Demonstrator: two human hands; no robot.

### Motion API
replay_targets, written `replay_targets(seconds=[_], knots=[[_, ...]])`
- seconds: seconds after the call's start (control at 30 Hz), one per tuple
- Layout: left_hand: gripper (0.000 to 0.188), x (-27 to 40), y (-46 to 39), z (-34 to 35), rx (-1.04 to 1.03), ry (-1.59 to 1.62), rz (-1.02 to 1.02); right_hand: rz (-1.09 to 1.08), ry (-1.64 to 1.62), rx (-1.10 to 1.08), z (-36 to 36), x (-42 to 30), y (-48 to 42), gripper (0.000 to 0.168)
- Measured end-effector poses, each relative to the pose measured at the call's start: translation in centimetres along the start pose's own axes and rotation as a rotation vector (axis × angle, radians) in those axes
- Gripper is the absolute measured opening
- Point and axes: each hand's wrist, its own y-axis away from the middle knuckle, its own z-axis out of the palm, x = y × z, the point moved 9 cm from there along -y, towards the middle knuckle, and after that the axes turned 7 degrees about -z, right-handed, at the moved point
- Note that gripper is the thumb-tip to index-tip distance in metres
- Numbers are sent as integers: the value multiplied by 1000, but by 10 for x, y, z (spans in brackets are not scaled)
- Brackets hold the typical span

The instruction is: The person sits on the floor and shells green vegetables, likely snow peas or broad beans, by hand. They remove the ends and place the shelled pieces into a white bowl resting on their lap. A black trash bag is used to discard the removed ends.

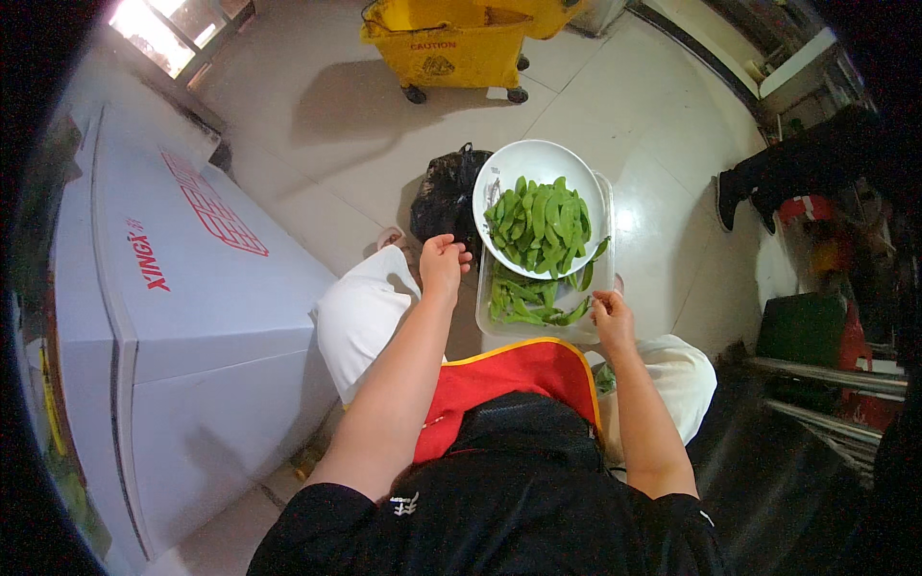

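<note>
A white round plate point(508, 160) holds a heap of green snow pea pods point(540, 223). It rests over a clear plastic tub point(609, 216), in which more pods point(522, 299) lie towards me. My right hand point(612, 317) is at the tub's near right corner, its fingers pinched together at the end of a pod; whether it grips that pod is hard to tell. Left of the tub, my left hand point(445, 263) is raised with its fingers loosely curled and nothing visible in them. Just beyond it a black plastic bag point(446, 194) stands on the floor, beside the plate.
A yellow mop bucket point(454, 50) on casters stands on the tiled floor beyond the plate. A white chest freezer point(209, 288) fills the left side. At the right are another person's dark-clad legs and shoes point(735, 194), with metal rails point(835, 374) nearer me.
</note>
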Motion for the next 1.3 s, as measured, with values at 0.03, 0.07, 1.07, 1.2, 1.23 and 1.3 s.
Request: replay_targets(seconds=[0.03,0.07,1.07,1.2,1.23,1.3], knots=[[15,3,5,0,-19,-25,27,16,-21,-6,3,-2,3,14],[15,3,10,0,-51,-54,33,31,-42,-13,5,-4,5,14],[20,-43,115,-2,-455,-571,-70,-51,153,-285,51,-9,39,19],[19,-51,113,-13,-466,-489,-124,0,127,-304,60,-28,46,22],[19,-51,112,-15,-441,-557,-112,14,130,-339,60,-38,48,22],[18,-48,115,-10,-421,-582,-87,35,122,-324,60,-17,41,22]])
